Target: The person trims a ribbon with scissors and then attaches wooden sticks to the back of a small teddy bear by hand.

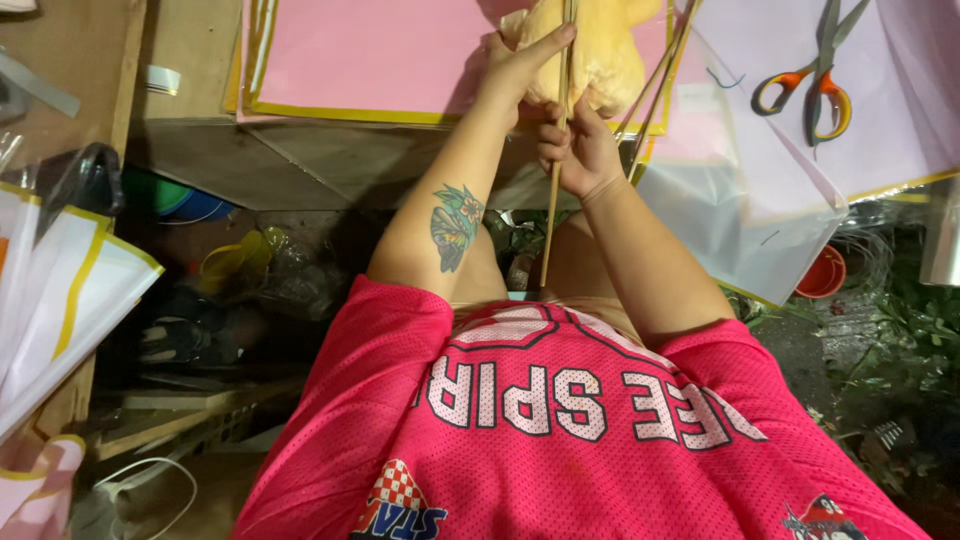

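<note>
Fingertips are hard to read here: your left hand (515,65) lies against a crumpled yellow bundle (600,50), which the top edge of the view cuts off, so its full shape cannot be told. Your left forefinger stretches up along a thin wooden stick (553,190) while the other fingers curl out of sight behind it, clasping stick and bundle together. Your right hand (575,150) sits just below, clenched around the same stick, knuckles toward you, thumb hidden. The stick runs nearly upright from the bundle down to your lap, its lower end dropping behind your pink jersey (560,430). Both forearms rise from the jersey and converge at the stick; the left one bears a tattoo. More thin sticks (655,85) slant just right of the bundle, partly covered by it. Under the bundle lies a pink sheet (370,55) with a yellow edge on the surface. Orange-handled scissors (815,85) rest well to the right on pale sheets (760,200).
</note>
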